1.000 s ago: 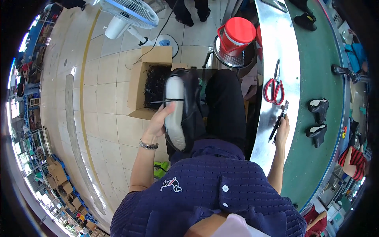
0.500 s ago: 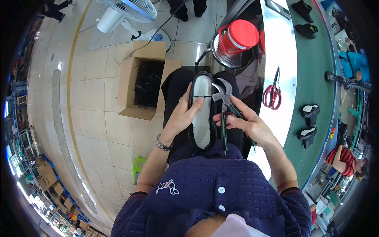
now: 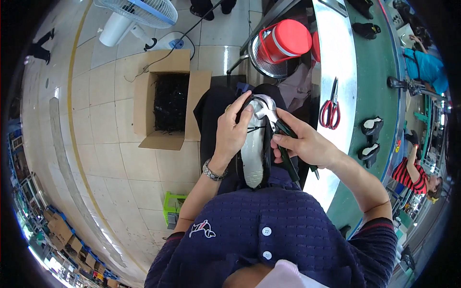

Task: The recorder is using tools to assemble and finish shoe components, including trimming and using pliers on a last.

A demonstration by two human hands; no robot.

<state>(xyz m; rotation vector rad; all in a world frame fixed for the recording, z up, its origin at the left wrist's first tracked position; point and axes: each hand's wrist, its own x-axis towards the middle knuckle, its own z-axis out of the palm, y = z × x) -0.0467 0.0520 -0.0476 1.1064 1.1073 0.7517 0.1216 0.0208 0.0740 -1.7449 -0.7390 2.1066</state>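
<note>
A black shoe upper with a pale, whitish underside (image 3: 253, 161) lies sole side up along my lap, its toe pointing away from me. My left hand (image 3: 232, 128) grips its far left side, thumb on the pale face near the toe. A thin dark strand crosses that face beside the thumb. In my right hand (image 3: 302, 141) is a pair of pincers (image 3: 270, 118) with dark green handles and curved metal jaws. The jaws rest at the shoe's toe edge; whether they pinch the material is too small to tell. The right fingers wrap round the handles.
Red-handled scissors (image 3: 330, 113) lie on the metal bench edge (image 3: 340, 53) at my right. Beyond it, black shoes (image 3: 369, 154) stand on a green belt (image 3: 357, 180). An open carton (image 3: 192, 105) of black scraps, a fan (image 3: 139, 14) and a stool with a red bucket (image 3: 290, 41) stand around.
The pincers have moved from beside the shoe onto its toe edge, handles spread wider. My left hand has slid farther up toward the toe. The whole view has shifted slightly.
</note>
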